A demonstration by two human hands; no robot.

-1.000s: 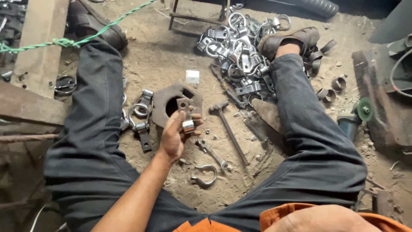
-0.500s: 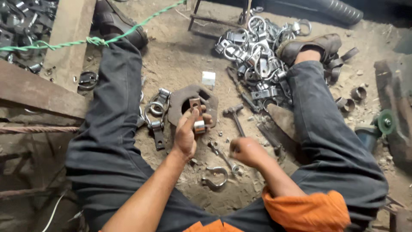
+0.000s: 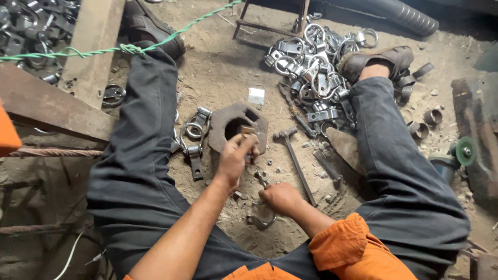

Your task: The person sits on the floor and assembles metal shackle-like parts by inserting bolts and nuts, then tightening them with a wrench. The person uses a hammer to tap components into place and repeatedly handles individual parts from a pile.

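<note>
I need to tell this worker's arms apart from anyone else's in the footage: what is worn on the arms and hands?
Both hands are bare, no gloves. The left hand and forearm are uncovered up to the frame edge. The right hand comes out of a bright orange sleeve, bunched and rolled near the forearm. No watch or rings visible.

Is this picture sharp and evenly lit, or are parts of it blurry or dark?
Head view: soft daylight, no glare; the pile of metal rings looks crisp, the left hand and right hand slightly soft; the top right and left edge fall into shadow; straight edges bow a little toward the frame's borders.
</note>
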